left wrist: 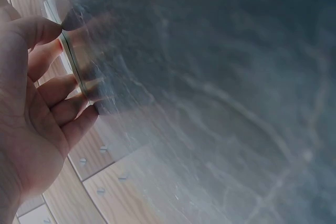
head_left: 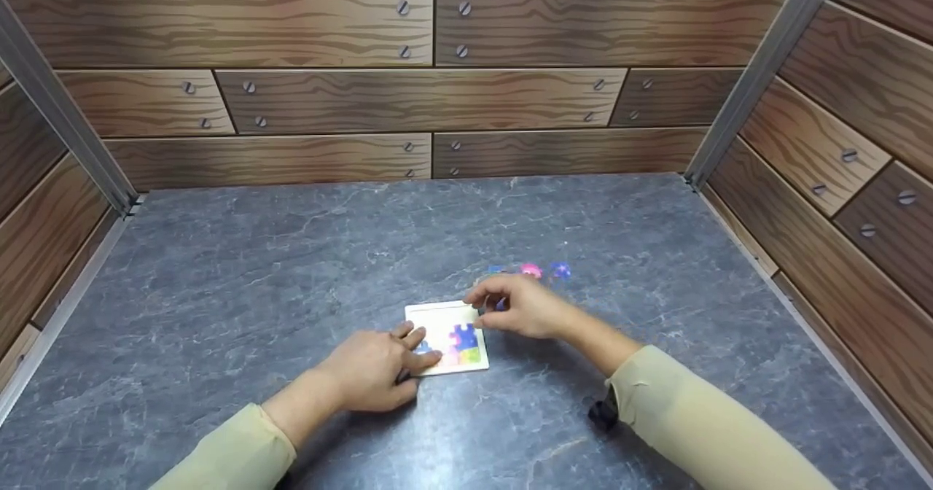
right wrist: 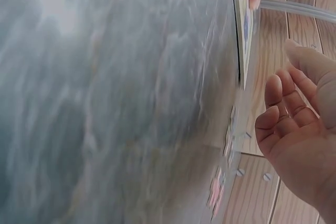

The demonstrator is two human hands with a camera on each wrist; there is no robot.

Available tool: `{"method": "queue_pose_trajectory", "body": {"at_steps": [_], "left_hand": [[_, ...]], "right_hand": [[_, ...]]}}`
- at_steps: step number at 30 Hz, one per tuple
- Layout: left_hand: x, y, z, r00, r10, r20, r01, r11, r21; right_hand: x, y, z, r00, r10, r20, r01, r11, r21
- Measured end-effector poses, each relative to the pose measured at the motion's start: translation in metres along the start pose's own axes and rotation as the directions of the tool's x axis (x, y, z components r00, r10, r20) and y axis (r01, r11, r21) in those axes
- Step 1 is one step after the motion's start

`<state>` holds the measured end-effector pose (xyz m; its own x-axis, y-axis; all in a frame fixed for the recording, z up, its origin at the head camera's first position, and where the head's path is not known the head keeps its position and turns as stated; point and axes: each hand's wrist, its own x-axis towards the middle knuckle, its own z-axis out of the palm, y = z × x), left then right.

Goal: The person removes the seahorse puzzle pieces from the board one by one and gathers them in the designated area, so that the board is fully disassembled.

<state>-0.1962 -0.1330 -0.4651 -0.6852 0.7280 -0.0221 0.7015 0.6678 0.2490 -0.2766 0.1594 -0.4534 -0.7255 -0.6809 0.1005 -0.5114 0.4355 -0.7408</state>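
"Brown wood-plank-patterned walls are seen around a grey, marble-veined tabletop. What is placed there?"

"Near its front centre, a thin, square, pale board, its near right part covered with blue, pink and yellow-green jigsaw pieces."

"How is it handled?"

"The left hand is laid on the board's left side, fingers extended. The right hand is held at the right edge, loosely curved, thumb and fingertips apart; nothing is seen gripped by either."

"What else is seen?"

"Just beyond the right hand, small pink and blue puzzle pieces are scattered."
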Motion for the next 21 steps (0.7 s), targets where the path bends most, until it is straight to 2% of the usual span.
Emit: {"method": "queue_pose_trajectory", "body": {"at_steps": [7,21], "left_hand": [[0.000,0.000,0.000,1.000,0.013,-0.005,-0.013,1.000,0.005],[-0.002,0.000,-0.001,1.000,0.009,-0.009,-0.009,1.000,-0.006]], "right_hand": [[0.004,-0.002,0.012,0.998,-0.015,0.058,0.015,1.000,-0.002],[0.006,-0.001,0.018,0.993,-0.009,0.119,0.023,0.994,-0.111]]}}
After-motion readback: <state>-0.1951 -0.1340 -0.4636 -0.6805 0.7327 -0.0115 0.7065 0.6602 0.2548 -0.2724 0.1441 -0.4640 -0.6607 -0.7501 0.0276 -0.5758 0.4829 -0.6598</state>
